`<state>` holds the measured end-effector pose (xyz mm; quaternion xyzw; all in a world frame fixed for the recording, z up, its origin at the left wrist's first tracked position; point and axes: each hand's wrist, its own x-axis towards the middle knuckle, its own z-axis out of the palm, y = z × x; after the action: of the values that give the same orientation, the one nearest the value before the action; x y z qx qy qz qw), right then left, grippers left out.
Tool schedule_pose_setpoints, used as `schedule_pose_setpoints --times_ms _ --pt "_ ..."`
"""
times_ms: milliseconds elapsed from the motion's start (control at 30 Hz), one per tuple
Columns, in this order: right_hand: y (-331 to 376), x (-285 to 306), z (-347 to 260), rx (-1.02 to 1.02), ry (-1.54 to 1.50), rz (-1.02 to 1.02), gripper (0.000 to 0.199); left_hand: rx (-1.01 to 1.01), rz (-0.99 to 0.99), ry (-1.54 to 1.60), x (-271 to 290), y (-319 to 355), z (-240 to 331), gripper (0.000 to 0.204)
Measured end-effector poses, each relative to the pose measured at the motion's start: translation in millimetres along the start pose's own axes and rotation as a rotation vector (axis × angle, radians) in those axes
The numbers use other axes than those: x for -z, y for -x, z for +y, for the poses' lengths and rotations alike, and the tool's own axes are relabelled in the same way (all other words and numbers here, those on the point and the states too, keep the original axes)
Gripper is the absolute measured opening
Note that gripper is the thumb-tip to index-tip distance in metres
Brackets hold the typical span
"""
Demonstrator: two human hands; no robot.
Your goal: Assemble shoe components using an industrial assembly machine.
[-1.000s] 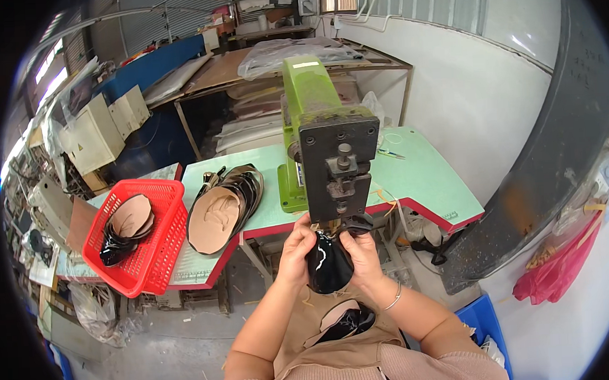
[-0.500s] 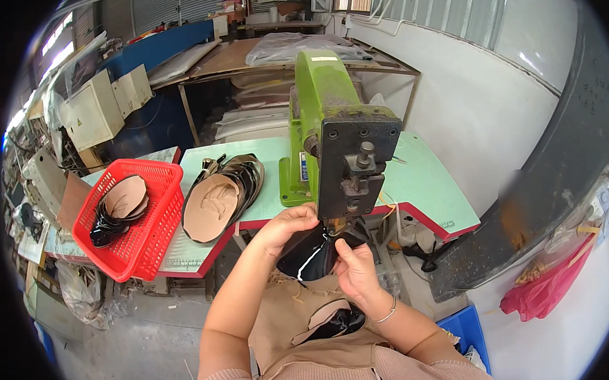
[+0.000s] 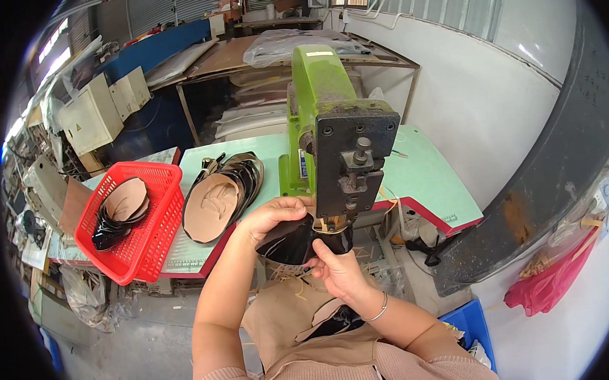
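A glossy black shoe upper piece (image 3: 286, 244) is held between my two hands, under the head of a green machine (image 3: 323, 80) with a black face plate. My left hand (image 3: 273, 217) grips its upper left edge, close to the machine's head. From the near side, my right hand (image 3: 339, 273) presses the piece, thumb on top and fingers beneath. The machine's tip hides part of the piece's far edge. Another black piece with beige lining (image 3: 330, 318) lies on the apron on my lap.
A stack of black pieces with beige lining (image 3: 213, 201) sits on the green tabletop (image 3: 426, 178), left of the machine. Beyond it, a red plastic basket (image 3: 159, 244) holds more such pieces. A blue bin (image 3: 476, 318) stands at lower right; a grey curved beam (image 3: 522, 187) rises on the right.
The black piece has turned and spread out to the left under the machine's head. My left hand moved slightly left, and my right hand shifted left and nearer to me.
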<state>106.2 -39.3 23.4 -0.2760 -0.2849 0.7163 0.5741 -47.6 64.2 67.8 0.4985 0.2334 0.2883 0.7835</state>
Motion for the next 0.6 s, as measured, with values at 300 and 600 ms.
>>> schedule_pose_setpoints --times_ms 300,600 --pt "-8 -8 14 -0.018 0.001 -0.008 0.021 -0.057 -0.013 0.077 15 12 -10 0.018" --pt "-21 -11 29 -0.022 0.086 -0.058 0.022 -0.155 -0.06 0.014 38 11 -15 0.021"
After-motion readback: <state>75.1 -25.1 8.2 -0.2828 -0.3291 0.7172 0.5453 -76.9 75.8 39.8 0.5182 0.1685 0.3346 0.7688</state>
